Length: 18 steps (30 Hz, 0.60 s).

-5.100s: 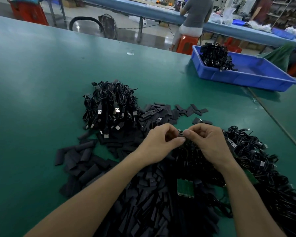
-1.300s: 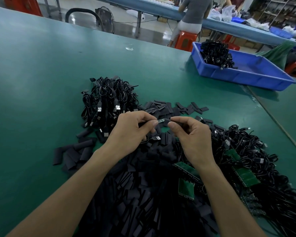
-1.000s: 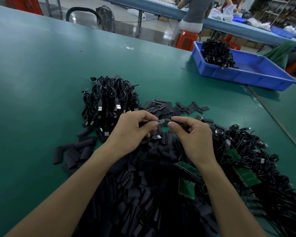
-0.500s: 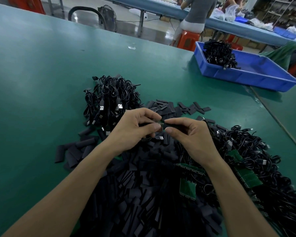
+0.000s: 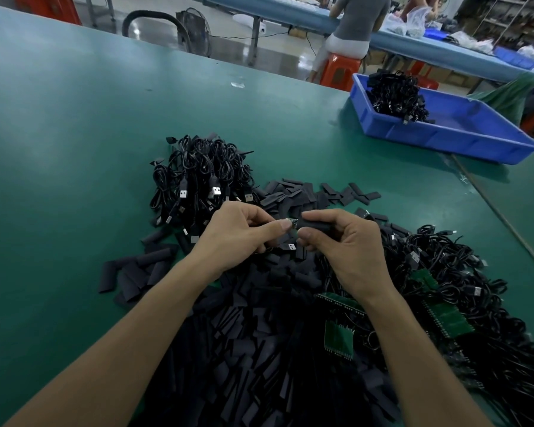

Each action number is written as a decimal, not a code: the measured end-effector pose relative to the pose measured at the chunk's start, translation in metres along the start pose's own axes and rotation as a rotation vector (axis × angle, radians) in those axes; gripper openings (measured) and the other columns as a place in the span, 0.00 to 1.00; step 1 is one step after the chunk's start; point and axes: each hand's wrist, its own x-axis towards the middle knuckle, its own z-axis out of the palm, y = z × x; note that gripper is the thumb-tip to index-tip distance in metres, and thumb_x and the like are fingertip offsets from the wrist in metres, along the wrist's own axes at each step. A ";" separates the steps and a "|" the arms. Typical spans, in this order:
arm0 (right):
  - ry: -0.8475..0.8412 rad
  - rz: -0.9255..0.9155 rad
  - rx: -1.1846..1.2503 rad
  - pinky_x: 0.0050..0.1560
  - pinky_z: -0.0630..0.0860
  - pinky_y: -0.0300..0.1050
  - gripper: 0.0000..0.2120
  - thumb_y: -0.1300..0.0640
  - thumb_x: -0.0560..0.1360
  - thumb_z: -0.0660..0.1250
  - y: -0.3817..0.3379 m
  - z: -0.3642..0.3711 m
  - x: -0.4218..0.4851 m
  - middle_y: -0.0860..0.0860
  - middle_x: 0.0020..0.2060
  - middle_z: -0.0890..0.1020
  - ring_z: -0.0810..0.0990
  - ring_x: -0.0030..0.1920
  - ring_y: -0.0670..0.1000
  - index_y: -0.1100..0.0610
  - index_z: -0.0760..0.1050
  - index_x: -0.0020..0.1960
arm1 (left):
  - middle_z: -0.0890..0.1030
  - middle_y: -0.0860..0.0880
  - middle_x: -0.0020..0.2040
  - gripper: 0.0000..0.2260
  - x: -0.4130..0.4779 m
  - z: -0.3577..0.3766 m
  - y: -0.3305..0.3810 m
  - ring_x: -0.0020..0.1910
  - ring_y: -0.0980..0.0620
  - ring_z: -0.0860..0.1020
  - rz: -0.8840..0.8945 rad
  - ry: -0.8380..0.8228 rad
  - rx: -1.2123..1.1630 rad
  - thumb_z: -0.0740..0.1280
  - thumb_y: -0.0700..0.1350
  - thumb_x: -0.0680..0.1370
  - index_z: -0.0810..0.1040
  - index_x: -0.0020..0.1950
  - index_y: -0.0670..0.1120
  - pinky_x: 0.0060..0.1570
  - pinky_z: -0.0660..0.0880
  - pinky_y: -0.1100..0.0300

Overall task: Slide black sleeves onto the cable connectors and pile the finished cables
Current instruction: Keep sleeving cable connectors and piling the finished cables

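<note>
Over the loose sleeves, your left hand pinched a cable connector while your right hand gripped a black sleeve at its tip; next, seemingly, push it home, then drop the cable on the far pile

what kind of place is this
Most likely a cable-assembly factory floor: a long green worktable heaped with black USB cables and loose black sleeves, a blue bin holding more cables, and another person seated at the next bench.
</note>
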 end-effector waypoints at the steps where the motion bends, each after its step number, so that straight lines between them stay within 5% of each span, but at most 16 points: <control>1: 0.005 -0.005 -0.003 0.42 0.80 0.35 0.11 0.58 0.69 0.76 0.000 0.001 0.000 0.46 0.39 0.87 0.86 0.38 0.46 0.49 0.81 0.50 | 0.85 0.47 0.34 0.12 0.000 0.000 0.000 0.28 0.56 0.78 -0.017 -0.009 0.001 0.75 0.55 0.74 0.84 0.38 0.47 0.32 0.74 0.67; 18: -0.012 -0.026 0.042 0.41 0.80 0.37 0.11 0.57 0.68 0.75 0.000 0.002 -0.002 0.48 0.39 0.87 0.86 0.37 0.47 0.51 0.81 0.50 | 0.84 0.48 0.33 0.08 -0.002 0.000 0.007 0.29 0.56 0.77 -0.042 -0.092 -0.130 0.71 0.43 0.78 0.83 0.39 0.44 0.32 0.74 0.69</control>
